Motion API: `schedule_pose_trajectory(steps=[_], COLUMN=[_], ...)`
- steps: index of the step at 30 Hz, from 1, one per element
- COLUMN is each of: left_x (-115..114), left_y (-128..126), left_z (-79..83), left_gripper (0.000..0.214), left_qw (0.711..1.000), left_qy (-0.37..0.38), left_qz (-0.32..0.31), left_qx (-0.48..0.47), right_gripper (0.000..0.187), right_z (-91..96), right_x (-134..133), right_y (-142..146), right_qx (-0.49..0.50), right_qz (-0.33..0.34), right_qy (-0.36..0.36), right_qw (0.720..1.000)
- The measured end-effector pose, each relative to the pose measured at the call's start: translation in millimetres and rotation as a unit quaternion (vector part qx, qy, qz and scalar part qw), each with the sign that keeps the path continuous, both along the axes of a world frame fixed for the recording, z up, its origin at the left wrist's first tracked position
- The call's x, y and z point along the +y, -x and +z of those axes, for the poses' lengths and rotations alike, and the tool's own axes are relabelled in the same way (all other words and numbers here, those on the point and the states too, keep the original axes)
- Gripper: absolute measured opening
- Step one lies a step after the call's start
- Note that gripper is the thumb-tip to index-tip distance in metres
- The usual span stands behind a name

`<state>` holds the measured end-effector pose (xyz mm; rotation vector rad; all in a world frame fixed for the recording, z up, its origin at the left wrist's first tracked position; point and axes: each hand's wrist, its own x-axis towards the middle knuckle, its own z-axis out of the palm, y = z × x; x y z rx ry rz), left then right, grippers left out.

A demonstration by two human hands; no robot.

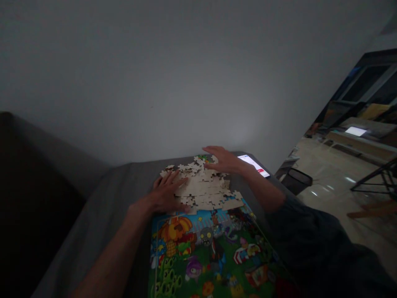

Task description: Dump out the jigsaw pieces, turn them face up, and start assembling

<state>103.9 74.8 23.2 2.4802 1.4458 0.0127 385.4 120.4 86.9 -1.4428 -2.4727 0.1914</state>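
Observation:
A heap of jigsaw puzzle pieces (pixel 201 188), mostly with their plain grey-beige backs up, lies at the far end of a colourful cartoon puzzle board (pixel 207 252). A few pieces at the back and the edges show green and blue print. My left hand (pixel 167 192) rests on the left side of the heap, fingers spread. Over the heap's far right part is my right hand (pixel 225 160), its fingers stretched out and apart. Whether it touches the pieces I cannot tell. Nothing shows gripped in either hand.
A lit phone (pixel 253 165) lies right of the heap on the grey cloth-covered surface (pixel 120 182). A pale wall (pixel 192 82) rises just behind. Off to the right, below, are a tiled floor (pixel 328 186), a dark mesh basket (pixel 297 180) and a table with a glowing screen (pixel 355 131).

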Motion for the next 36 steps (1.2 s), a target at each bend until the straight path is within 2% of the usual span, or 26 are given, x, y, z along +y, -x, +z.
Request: schedule_pose_trajectory(steps=[2,4,8,11,16,22,26,31,33,36], left_x=[-0.3,0.5,2.7,2.9,6.1,19.7,23.6,21.9,19.3,13.0], left_y=[-0.3,-1.0,-2.7,-5.5,-11.1,-6.7,-5.1,-7.6,-9.6,-13.8], left_z=[-0.2,-1.6,-7.8,-11.6,-11.4,-15.5,-14.9,-12.1,-12.1,-10.7], left_gripper=[0.125,0.128,0.123,0.106,0.082,0.058,0.051,0.045,0.047,0.059], left_qw=[1.0,1.0,1.0,0.999,0.994,0.973,0.966,0.963,0.971,0.986], left_qy=[0.005,0.014,0.001,-0.031,-0.093,-0.164,-0.188,-0.209,-0.197,-0.142], left_qz=[-0.002,-0.009,-0.011,-0.003,0.015,0.022,0.042,0.022,0.025,0.046], left_qx=[0.005,0.004,-0.006,-0.016,-0.055,-0.159,-0.174,-0.167,-0.132,-0.078], right_gripper=[0.084,0.082,0.074,0.061,0.046,0.049,0.07,0.102,0.114,0.126], right_z=[-17.0,-39.5,-77.0,-87.2,-85.1,-73.9,-60.1,-37.4,-33.1,-36.6], right_x=[25.9,38.3,41.4,36.9,27.6,18.5,-0.6,-35.1,-44.2,-50.0], right_y=[-10.0,-21.5,-34.1,-29.6,-15.0,-11.3,-9.1,-2.9,0.1,3.4], right_qx=[0.02,0.037,0.073,0.107,0.154,0.169,0.137,0.037,-0.001,-0.038], right_qz=[-0.049,-0.075,-0.092,-0.062,-0.017,0.02,0.068,0.101,0.099,0.093], right_qy=[-0.001,0.012,0.026,0.02,-0.004,-0.02,0.005,0.096,0.106,0.106], right_qw=[0.999,0.996,0.993,0.992,0.988,0.985,0.988,0.99,0.989,0.989])
